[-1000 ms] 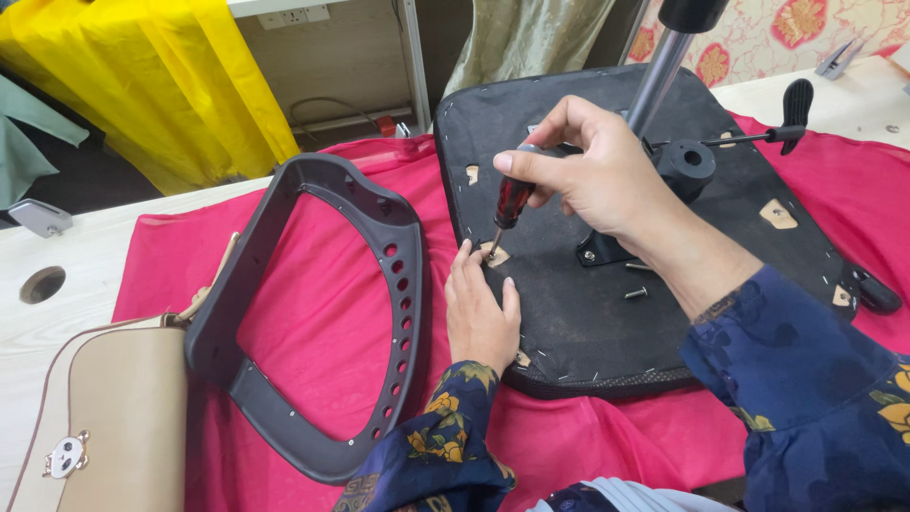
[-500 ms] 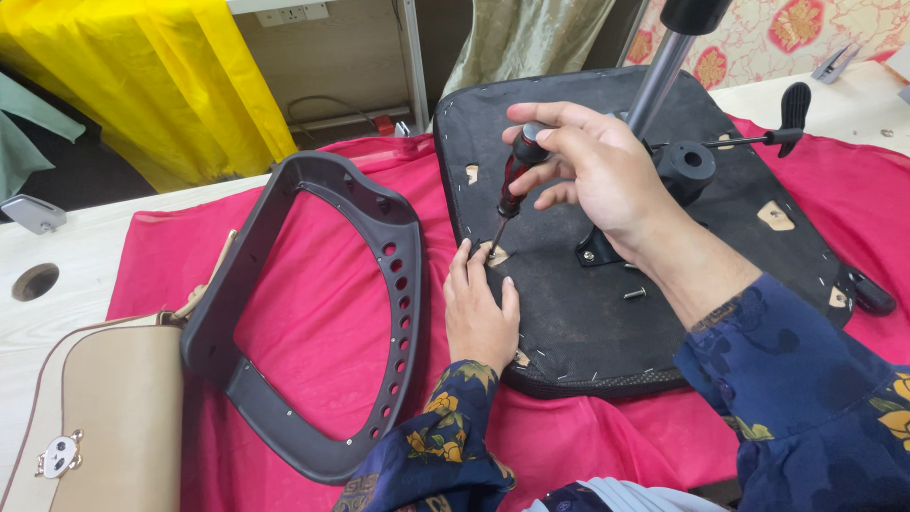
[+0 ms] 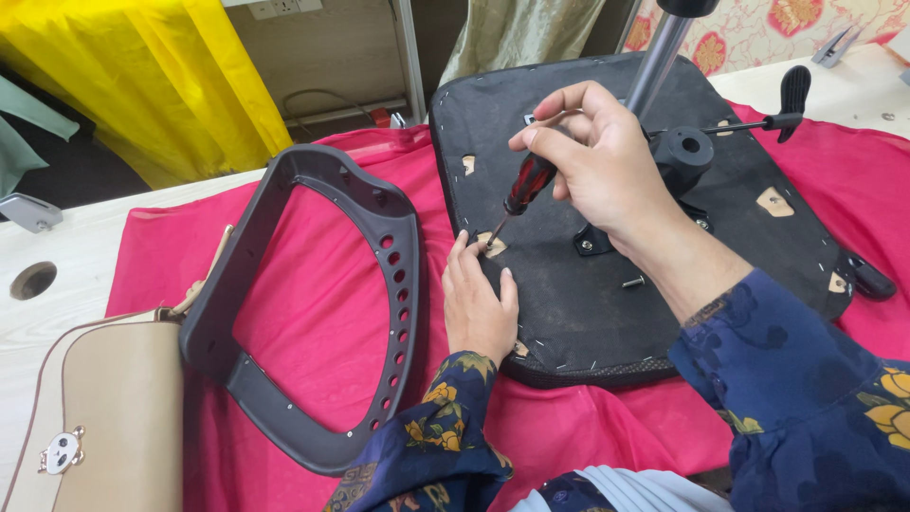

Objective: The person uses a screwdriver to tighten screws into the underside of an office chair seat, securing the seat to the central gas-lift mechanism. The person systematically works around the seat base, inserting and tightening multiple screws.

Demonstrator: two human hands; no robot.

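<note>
Right hand (image 3: 607, 166) grips screwdriver (image 3: 524, 188), tip down at a hole in the seat (image 3: 588, 313). Left hand (image 3: 479, 303) lies flat, open, fingers beside the tip.

a pale wooden tabletop (image 3: 85, 237) with a round hole (image 3: 34, 281) carries a red cloth (image 3: 313, 275). behind it hang a yellow fabric (image 3: 161, 76) and an olive curtain (image 3: 521, 33); floral wallpaper (image 3: 806, 24) shows at the far right.

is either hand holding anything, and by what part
The right hand grips a screwdriver by its red-and-black handle, tip down at the seat underside. The left hand holds nothing; it rests flat there.
</note>
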